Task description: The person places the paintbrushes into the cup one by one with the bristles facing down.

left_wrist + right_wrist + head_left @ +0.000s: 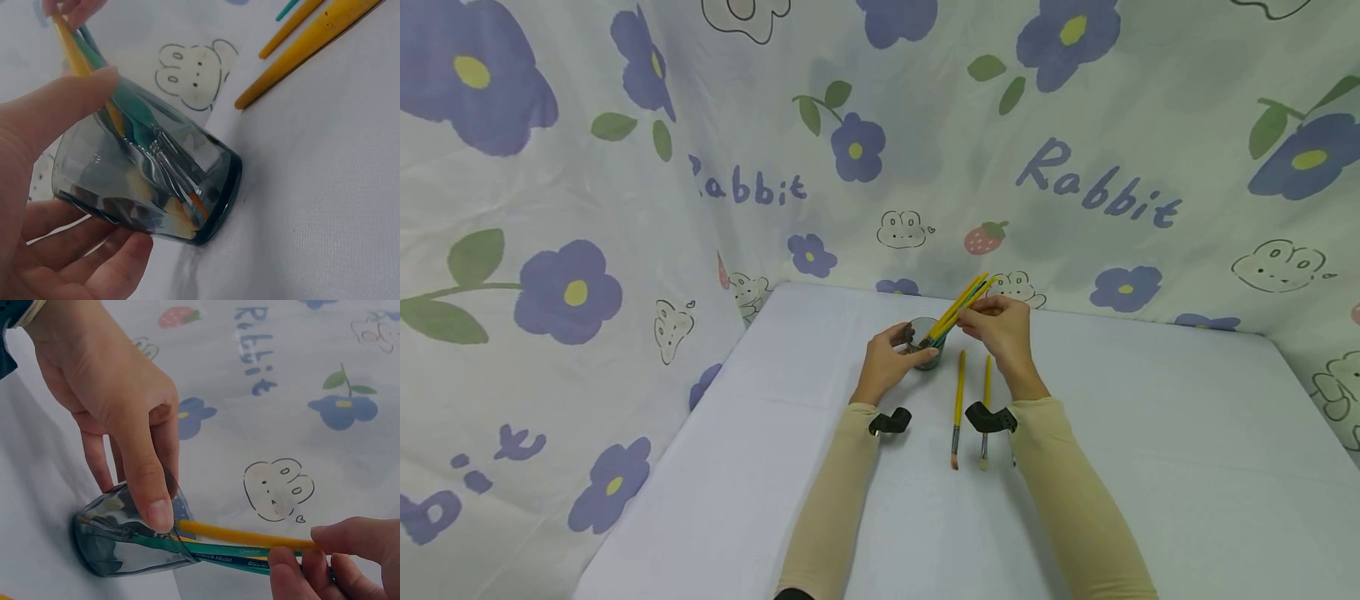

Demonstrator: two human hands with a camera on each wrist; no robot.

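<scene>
My left hand (pixel 883 365) grips a clear grey-tinted glass cup (pixel 94 553), thumb on one side and fingers round the other. In the left wrist view the cup is tilted, with several paintbrushes (pixel 139 115) inside, their bristles toward its base. Yellow and green handles lean out over the rim to the right. My right hand (pixel 1002 332) pinches these handles near their upper part, thumb against a yellow one (pixel 250 537). Two yellow-handled paintbrushes, one on the left (pixel 959 392) and one beside it (pixel 987 379), lie on the table below the hands, bristles toward me.
A white cloth covers the table (pixel 760 467). Another brush tip (pixel 1013 460) shows beside the right sleeve, which hides the rest. Behind and to the left hangs a curtain (pixel 925 108) printed with flowers and rabbits, close to the table's far edge.
</scene>
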